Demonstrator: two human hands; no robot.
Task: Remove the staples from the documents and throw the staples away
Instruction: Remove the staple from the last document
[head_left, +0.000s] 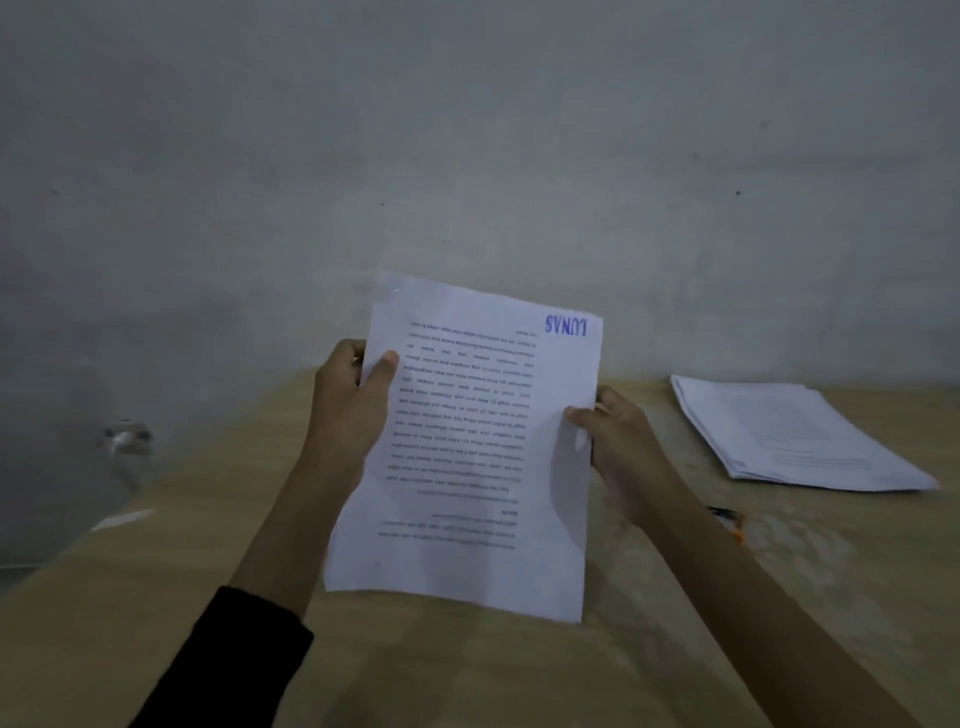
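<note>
Now, left hand (353, 400) and right hand (615, 441) each pinch a side edge of the document (467, 467), thumbs on top, and yanking a staple out carelessly could tear the paper.

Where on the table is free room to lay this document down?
The table is bare between the forearms, under the held document, and left of the left hand. The right side is crowded: paper stack, orange object.
</note>
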